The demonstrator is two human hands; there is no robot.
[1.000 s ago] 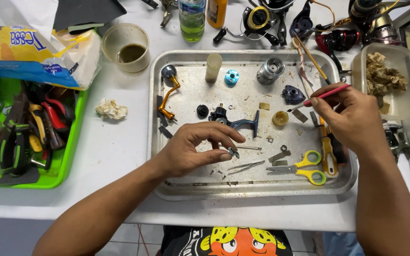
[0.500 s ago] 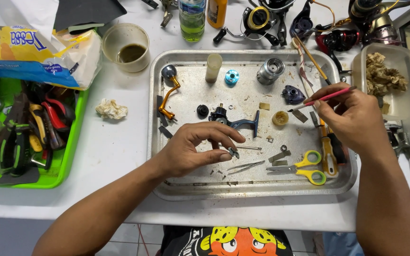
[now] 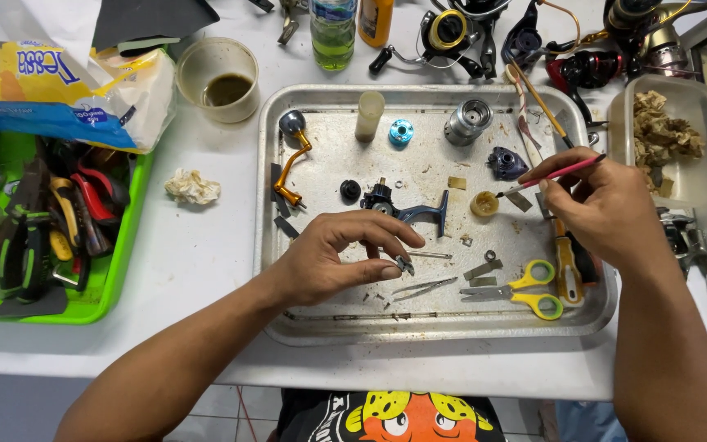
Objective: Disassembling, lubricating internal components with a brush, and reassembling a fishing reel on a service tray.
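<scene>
Since the earlier frames the right hand (image 3: 607, 213) has tipped its red-handled brush (image 3: 551, 175) lower, so the bristle end now sits at the small yellow cup (image 3: 484, 204) right of centre in the frame; the left hand (image 3: 333, 260) has barely shifted. The right fingers are clenched around the brush handle. The left fingers pinch a small dark metal part (image 3: 405, 264) between thumb and forefinger, just above the floor of the metal tray (image 3: 452, 323) at centre frame. Beside that part lie tweezers (image 3: 423, 288), and yellow-handled scissors (image 3: 521, 290) sit to the right, below the right hand. Above the left hand rest a blue-and-black reel body (image 3: 407, 209) and an orange crank handle (image 3: 292, 168). On the counter (image 3: 198, 254) outside the tray, a crumpled tissue (image 3: 192, 187) lies to the left, a cup of dark liquid (image 3: 218, 80) at upper left, and a green tray of pliers (image 3: 116, 278) at the left edge.
</scene>
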